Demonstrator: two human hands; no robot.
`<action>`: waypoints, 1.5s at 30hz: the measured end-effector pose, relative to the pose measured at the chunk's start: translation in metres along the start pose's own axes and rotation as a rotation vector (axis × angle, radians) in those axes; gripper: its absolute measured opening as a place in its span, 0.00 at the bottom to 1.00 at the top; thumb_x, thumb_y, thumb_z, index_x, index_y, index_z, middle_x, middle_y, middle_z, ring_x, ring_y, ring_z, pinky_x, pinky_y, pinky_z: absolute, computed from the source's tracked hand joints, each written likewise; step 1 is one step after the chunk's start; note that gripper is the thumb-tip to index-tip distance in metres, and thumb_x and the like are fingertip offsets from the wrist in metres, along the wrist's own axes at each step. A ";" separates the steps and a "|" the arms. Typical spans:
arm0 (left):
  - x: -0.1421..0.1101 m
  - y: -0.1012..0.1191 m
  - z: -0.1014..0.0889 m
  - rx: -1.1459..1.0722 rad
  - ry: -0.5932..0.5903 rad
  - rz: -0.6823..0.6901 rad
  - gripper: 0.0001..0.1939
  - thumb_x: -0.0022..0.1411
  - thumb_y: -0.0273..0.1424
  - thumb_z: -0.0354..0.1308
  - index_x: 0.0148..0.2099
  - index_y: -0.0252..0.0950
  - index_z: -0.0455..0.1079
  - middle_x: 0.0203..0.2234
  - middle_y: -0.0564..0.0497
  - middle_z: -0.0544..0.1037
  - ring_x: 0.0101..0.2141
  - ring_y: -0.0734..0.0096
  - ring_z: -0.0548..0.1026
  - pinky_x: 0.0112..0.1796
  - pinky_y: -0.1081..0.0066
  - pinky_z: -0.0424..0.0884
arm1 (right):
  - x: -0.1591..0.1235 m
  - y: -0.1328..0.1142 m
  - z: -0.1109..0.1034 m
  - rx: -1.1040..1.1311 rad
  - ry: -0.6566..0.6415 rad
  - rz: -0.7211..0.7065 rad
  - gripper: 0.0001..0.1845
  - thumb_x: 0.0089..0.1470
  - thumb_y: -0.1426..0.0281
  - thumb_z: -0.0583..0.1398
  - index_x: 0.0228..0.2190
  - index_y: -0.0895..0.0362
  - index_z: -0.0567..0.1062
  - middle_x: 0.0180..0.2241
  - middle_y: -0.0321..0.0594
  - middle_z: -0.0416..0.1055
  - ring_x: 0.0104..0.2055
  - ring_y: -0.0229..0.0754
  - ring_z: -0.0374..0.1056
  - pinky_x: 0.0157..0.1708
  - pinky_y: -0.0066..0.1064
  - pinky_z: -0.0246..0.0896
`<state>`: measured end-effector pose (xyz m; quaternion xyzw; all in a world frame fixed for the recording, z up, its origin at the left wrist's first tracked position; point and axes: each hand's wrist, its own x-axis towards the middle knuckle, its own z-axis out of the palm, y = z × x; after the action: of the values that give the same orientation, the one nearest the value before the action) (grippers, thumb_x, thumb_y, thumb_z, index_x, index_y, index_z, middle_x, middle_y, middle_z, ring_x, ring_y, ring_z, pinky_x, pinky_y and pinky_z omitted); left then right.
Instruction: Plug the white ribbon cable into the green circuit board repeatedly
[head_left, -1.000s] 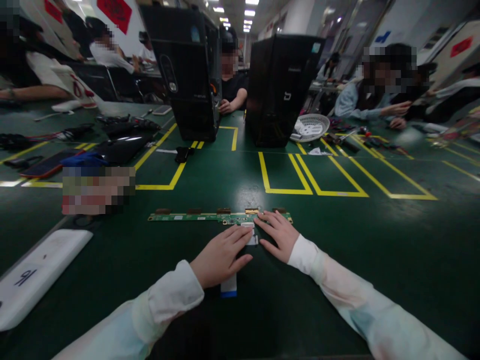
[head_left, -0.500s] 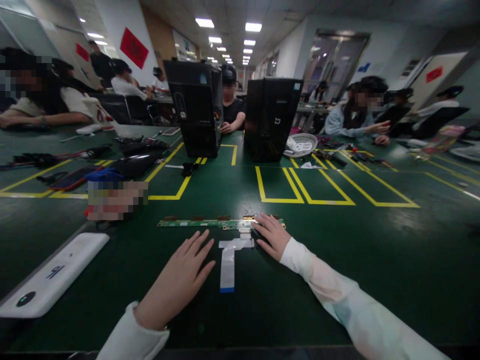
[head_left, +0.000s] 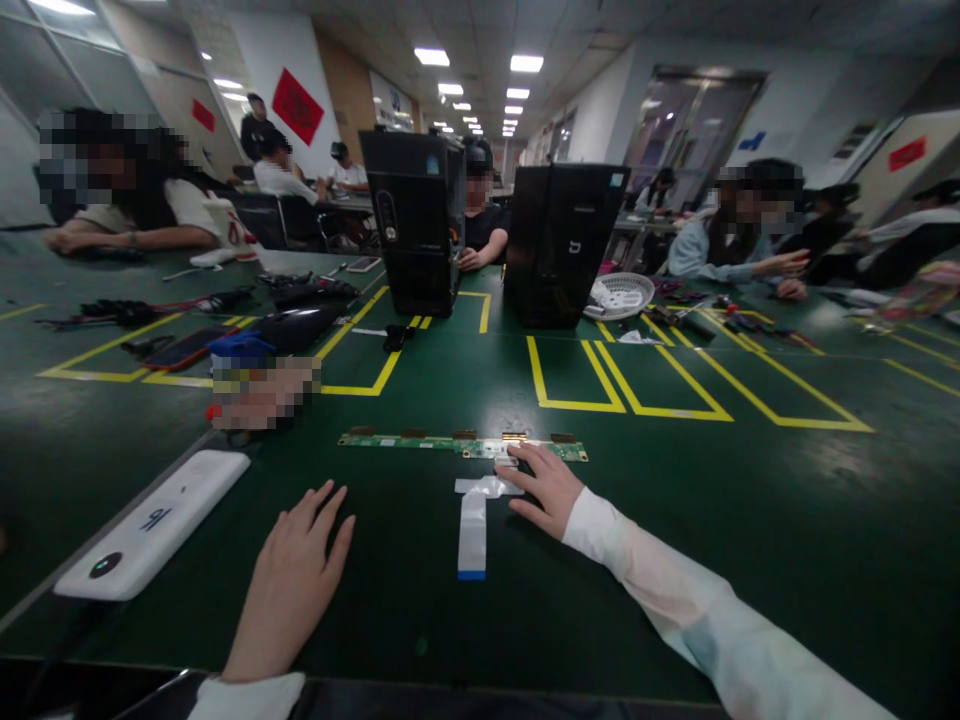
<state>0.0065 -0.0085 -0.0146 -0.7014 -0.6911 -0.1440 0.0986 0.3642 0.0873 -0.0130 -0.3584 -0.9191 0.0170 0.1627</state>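
A long, narrow green circuit board (head_left: 427, 442) lies across the green table in front of me. From its connector a white flat ribbon cable (head_left: 472, 535) folds sideways and then runs toward me, ending in a blue tip. My right hand (head_left: 546, 488) rests over the board's right part, fingers spread, with fingertips near the connector. Whether those fingertips press on the board I cannot tell. Farther left, my left hand (head_left: 296, 570) is over the table with its fingers stretched out, holding nothing and apart from the cable.
A white power bank (head_left: 161, 525) lies at the left. Two black computer towers (head_left: 416, 225) stand ahead, with a white basket (head_left: 621, 293) beside the right one. Cables (head_left: 142, 310) and tools are scattered on both sides. Several people sit around, one person (head_left: 484, 235) behind the towers.
My left hand has moved left and toward me, away from the ribbon cable. My right hand stays at the board's right part. The whole view has shifted slightly.
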 end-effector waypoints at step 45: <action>0.005 0.000 0.005 -0.018 -0.034 0.006 0.30 0.67 0.44 0.40 0.61 0.30 0.64 0.60 0.37 0.67 0.60 0.46 0.64 0.57 0.46 0.62 | -0.307 0.146 -0.089 -0.208 0.096 0.668 0.35 0.58 0.44 0.48 0.52 0.54 0.75 0.53 0.58 0.68 0.54 0.61 0.67 0.52 0.51 0.64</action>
<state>0.0068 -0.0020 -0.0178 -0.7068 -0.6891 -0.1382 0.0810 0.6995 -0.0159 -0.0381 -0.6543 -0.7393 -0.0413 0.1539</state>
